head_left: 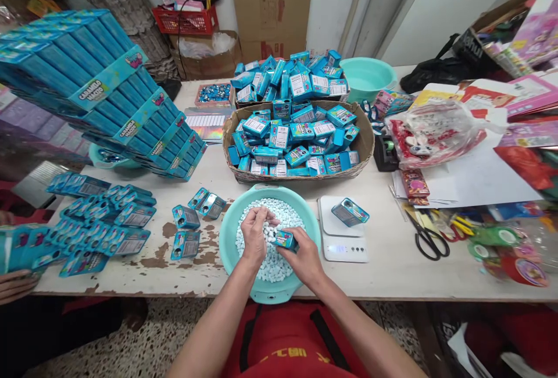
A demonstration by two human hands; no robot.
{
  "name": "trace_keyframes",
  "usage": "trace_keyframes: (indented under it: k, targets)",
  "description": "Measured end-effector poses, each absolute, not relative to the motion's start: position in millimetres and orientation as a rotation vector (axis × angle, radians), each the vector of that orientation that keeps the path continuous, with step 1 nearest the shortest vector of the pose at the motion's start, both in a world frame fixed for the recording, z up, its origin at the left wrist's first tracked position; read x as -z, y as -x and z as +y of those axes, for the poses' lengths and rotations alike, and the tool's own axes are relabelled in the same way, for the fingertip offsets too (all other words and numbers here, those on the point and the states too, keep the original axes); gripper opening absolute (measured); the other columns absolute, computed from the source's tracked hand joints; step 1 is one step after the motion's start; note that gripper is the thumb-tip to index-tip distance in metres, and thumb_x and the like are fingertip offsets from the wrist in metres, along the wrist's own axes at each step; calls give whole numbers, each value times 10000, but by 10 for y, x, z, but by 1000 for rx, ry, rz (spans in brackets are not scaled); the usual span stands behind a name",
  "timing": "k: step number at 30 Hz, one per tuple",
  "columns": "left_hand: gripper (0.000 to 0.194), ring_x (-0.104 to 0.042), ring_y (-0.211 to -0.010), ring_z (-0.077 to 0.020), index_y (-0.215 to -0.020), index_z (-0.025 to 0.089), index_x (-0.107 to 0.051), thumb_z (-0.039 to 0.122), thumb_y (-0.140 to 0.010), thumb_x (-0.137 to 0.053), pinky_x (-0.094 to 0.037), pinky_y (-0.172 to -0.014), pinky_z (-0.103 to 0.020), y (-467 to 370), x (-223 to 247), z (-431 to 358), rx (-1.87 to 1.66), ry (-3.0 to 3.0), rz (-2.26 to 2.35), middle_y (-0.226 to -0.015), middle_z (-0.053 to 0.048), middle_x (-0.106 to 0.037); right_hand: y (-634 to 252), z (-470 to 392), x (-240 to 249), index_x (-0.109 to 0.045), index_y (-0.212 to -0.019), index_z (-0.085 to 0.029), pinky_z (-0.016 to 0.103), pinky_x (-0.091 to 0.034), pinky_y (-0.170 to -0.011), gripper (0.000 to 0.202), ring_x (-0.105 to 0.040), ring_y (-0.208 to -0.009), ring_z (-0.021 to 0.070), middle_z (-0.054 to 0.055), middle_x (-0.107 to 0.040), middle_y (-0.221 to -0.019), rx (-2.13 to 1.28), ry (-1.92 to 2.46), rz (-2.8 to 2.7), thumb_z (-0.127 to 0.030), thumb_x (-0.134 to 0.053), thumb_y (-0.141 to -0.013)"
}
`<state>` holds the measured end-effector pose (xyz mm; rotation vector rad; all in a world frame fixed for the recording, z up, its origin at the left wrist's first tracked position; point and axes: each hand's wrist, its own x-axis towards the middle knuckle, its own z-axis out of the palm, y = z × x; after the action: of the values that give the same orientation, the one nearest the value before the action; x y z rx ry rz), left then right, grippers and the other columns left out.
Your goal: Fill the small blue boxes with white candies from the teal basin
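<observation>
A turquoise basin (226, 232) full of small white candies (272, 270) sits at the table's front edge. Over it, my left hand (256, 235) is cupped around some white candies, fingers bent together. My right hand (301, 253) grips a small blue box (285, 239), whose end faces the candies in my left hand. Right of the basin, another blue box (350, 212) lies tilted on a white scale (344, 249). Several blue boxes (186, 245) stand left of the basin.
Behind the basin is a cardboard carton (231, 171) of blue boxes. Stacked display trays (131, 99) lean at the left, near grouped boxes (100, 215) and another person's hand (17, 286). Black scissors (429, 238), tapes and a plastic bag (436, 134) lie right.
</observation>
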<state>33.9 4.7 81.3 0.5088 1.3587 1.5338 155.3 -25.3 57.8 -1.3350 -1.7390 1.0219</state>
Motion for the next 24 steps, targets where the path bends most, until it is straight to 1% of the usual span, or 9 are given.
trace_keyframes:
  k: [4, 8, 13, 16, 21, 23, 24]
  targets:
    - [284, -596, -573, -135, -681, 170, -526, 437, -765, -578, -465, -587, -254, -350, -818, 53, -1531, -529, 1381, -567, 28, -533, -1540, -259, -577, -615, -971, -224, 355, -493, -792, 283, -614, -896, 226, 32, -641, -929, -1014, 1374, -1715, -156, -649, -699]
    - [252, -596, -564, -130, -698, 172, -534, 410, -757, -592, -462, -595, -253, -359, -835, 64, -1532, -562, 1357, -565, 30, -538, -1538, -264, -588, -613, -985, -229, 356, -491, -792, 282, -613, -906, 235, 44, -639, -942, -994, 1364, -1692, -173, -643, -710]
    - [247, -597, -529, -131, -711, 174, -535, 410, -764, -586, -450, -549, -248, -403, -861, 54, -1489, -566, 1295, -538, 41, -528, -1557, -267, -555, -622, -961, -229, 367, -489, -785, 293, -616, -889, 241, 40, -644, -929, -1015, 1376, -1711, -130, -635, -686]
    - [254, -614, -541, -147, -732, 167, -549, 416, -765, -585, -462, -555, -254, -430, -881, 32, -1450, -543, 1259, -527, 27, -549, -1576, -254, -514, -623, -962, -223, 372, -485, -800, 309, -614, -901, 241, 43, -641, -931, -1031, 1394, -1663, -112, -636, -674]
    - [309, -640, -585, -170, -748, 167, -540, 474, -755, -571, -490, -592, -285, -276, -837, 61, -1443, -493, 1269, -589, 0, -598, -1633, -243, -502, -632, -961, -222, 366, -486, -811, 303, -617, -907, 232, 41, -644, -940, -1132, 1343, -1580, -128, -665, -675]
    - [335, -644, -612, -181, -778, 176, -544, 509, -784, -510, -499, -604, -310, -120, -732, 93, -1408, -555, 1422, -645, -16, -616, -1671, -251, -520, -635, -973, -224, 364, -481, -830, 302, -612, -934, 230, 44, -644, -966, -1141, 1318, -1536, -152, -683, -683]
    - [331, -648, -650, -191, -788, 180, -556, 503, -799, -486, -505, -627, -328, -40, -656, 106, -1323, -666, 1534, -703, -34, -636, -1691, -254, -528, -637, -976, -226, 362, -480, -836, 302, -610, -942, 229, 44, -643, -974, -1140, 1307, -1516, -163, -692, -685]
